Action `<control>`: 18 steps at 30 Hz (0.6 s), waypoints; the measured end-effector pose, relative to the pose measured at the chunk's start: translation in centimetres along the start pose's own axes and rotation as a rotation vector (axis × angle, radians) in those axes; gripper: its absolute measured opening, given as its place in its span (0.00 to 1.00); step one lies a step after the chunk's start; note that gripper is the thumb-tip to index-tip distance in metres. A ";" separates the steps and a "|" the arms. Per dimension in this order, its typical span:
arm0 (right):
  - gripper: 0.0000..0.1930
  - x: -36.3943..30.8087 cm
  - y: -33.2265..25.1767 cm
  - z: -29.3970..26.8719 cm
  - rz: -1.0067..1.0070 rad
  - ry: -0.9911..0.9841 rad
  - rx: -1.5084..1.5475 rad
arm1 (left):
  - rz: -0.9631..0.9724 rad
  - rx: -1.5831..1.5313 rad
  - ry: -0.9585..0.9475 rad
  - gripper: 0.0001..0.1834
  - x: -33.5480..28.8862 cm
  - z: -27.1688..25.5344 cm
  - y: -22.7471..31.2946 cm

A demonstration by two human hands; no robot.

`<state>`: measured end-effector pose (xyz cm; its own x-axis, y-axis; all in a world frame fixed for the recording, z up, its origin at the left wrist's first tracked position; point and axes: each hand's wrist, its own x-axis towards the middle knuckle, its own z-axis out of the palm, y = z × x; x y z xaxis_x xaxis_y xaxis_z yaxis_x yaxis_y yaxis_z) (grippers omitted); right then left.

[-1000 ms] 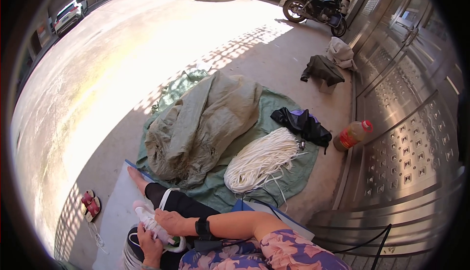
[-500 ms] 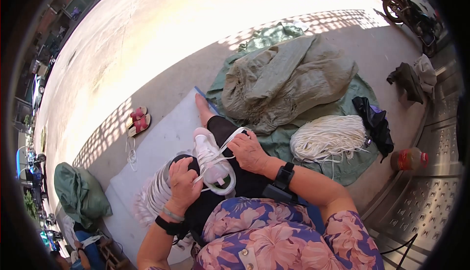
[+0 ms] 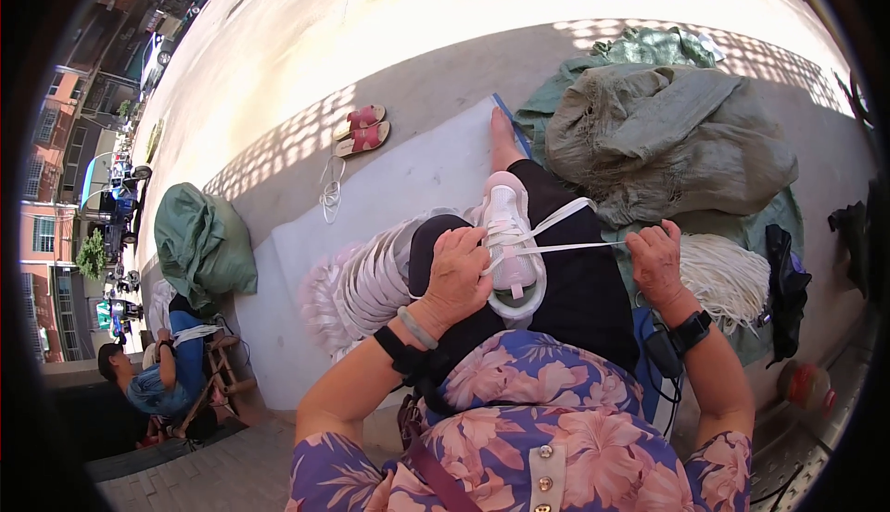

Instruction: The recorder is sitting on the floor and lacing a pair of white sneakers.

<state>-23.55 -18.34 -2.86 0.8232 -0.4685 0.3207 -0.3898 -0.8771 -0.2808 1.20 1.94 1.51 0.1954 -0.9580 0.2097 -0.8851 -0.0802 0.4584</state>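
Note:
A white and pale pink sneaker [image 3: 505, 211] lies on my black-trousered lap with its toe pointing away from me. My left hand [image 3: 456, 273] is closed at the shoe's left side, pinching a white shoelace close to the eyelets. Out to the right, my right hand [image 3: 656, 262] grips the lace [image 3: 579, 247] between thumb and fingers and holds it taut across my thigh. Another loose stretch of lace loops up to the right of the shoe. Beside my left leg runs a row of stacked white and pink shoes [image 3: 371, 271], partly hidden by my knee.
A white sheet [image 3: 436, 155] lies under my legs. To the right are a bundle of white laces [image 3: 723, 280], a large grey-green sack [image 3: 667, 141] and a black bag [image 3: 786, 289]. Red sandals [image 3: 362, 132] and a green sack [image 3: 204, 243] are leftward; a person [image 3: 153, 382] sits lower left.
My view has swung left. My right hand has pulled outward, drawing the lace straight. My left hand has moved up against the shoe's side.

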 end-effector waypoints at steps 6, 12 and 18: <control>0.06 -7.8 7.9 -0.4 0.314 -0.081 -0.198 | -0.052 -0.038 0.066 0.14 0.4 1.7 -0.9; 0.13 -3.7 3.1 0.8 0.136 0.012 0.211 | -0.192 -0.171 0.051 0.12 0.5 3.0 -1.1; 0.20 4.3 -7.6 2.9 -0.030 -0.118 0.373 | -0.080 -0.008 0.153 0.07 1.9 5.4 0.0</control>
<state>-15.86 -13.32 -2.01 0.8822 -0.4091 0.2331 -0.2063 -0.7809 -0.5896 -0.71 -1.32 -2.77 0.3279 -0.8957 0.3005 -0.8607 -0.1521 0.4859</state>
